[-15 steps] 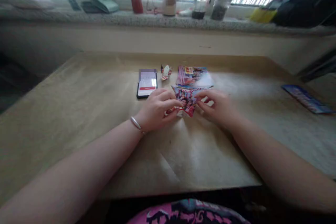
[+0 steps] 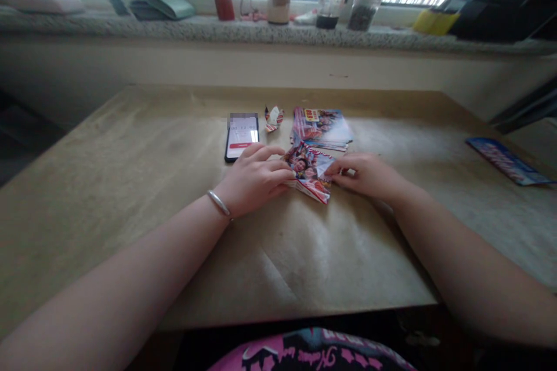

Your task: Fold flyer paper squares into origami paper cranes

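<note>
Between my hands is a folded piece of glossy printed paper, red and blue with pictures of people and white fold edges at its front. My left hand grips its left side, fingers bent over the edge, with a silver bracelet on the wrist. At the right side, my right hand pinches the paper between thumb and fingers. Just behind it lies a stack of similar printed sheets. A small folded paper piece with red and white stripes stands left of the stack.
A phone with a lit screen lies left of the folded piece. Far right on the table is a blue printed strip. Bottles, a red container and a black bag stand on the windowsill.
The folded paper has turned and opened out, its lower corner now pointing towards me on the right. Both hands have shifted slightly with it.
</note>
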`<state>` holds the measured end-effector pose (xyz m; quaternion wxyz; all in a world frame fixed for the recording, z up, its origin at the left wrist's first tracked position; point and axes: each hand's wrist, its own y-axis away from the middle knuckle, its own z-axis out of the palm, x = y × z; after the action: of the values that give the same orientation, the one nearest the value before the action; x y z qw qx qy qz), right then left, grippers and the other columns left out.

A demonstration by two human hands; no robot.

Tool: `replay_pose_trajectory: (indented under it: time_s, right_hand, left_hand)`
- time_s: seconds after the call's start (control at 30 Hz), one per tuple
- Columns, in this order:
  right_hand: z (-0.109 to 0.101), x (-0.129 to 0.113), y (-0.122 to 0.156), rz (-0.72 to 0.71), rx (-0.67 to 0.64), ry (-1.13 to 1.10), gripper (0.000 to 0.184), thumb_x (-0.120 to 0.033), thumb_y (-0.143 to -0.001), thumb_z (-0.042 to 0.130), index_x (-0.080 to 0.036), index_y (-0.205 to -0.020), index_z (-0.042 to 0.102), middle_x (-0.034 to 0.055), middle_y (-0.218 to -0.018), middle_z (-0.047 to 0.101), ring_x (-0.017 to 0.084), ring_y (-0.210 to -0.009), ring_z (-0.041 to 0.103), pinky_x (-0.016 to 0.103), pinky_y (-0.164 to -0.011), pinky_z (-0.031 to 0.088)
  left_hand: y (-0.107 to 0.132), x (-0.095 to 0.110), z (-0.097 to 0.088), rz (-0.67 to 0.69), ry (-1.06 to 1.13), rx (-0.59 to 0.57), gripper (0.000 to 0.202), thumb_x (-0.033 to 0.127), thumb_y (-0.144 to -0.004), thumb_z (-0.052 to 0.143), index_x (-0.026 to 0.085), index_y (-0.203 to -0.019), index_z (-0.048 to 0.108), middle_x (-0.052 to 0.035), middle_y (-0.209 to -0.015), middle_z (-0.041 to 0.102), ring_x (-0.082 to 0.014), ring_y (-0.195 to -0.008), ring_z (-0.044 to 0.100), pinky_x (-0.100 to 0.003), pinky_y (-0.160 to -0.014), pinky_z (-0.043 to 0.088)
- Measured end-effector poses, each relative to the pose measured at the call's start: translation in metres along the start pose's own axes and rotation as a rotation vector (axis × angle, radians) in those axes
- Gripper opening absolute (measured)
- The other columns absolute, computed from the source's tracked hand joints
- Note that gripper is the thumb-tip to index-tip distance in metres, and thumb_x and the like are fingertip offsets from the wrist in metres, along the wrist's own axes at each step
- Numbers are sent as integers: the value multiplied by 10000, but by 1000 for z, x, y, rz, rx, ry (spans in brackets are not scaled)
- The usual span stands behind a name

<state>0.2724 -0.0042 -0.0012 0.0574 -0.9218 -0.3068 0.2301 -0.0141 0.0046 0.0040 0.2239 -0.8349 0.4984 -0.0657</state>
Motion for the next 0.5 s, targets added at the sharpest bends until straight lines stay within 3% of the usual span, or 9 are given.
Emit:
replay_pose_trajectory:
  time_s: [0.17,0.3,0.5]
  right_hand:
    - [3,-3,-2,28,-7,15,182,-279,-839,583,-210,-891,743,35,-806,748,152,-665,642,264,-628,467]
    - [5,-3,-2,-6,-9,40,178,-271,-853,579,-217,-896,744,36,-822,746,151,-672,628,269,-641,463]
    - [8,-3,-4,-85,3,77,175,-259,-872,580,-226,-911,747,60,-870,737,188,-806,651,294,-728,471]
  left_hand:
    - [0,-2,3,-39,10,0,150,299,-915,571,238,-924,708,10,-1072,736,-236,-1216,555,-407,-990,393]
    - [0,-1,2,-46,-5,-6,134,238,-906,577,253,-936,707,23,-1086,733,-249,-1303,498,-481,-1122,297]
    - [-3,11,-2,66,-75,-44,220,180,-963,488,241,-1019,691,8,-1077,736,-209,-1261,551,-462,-1158,286]
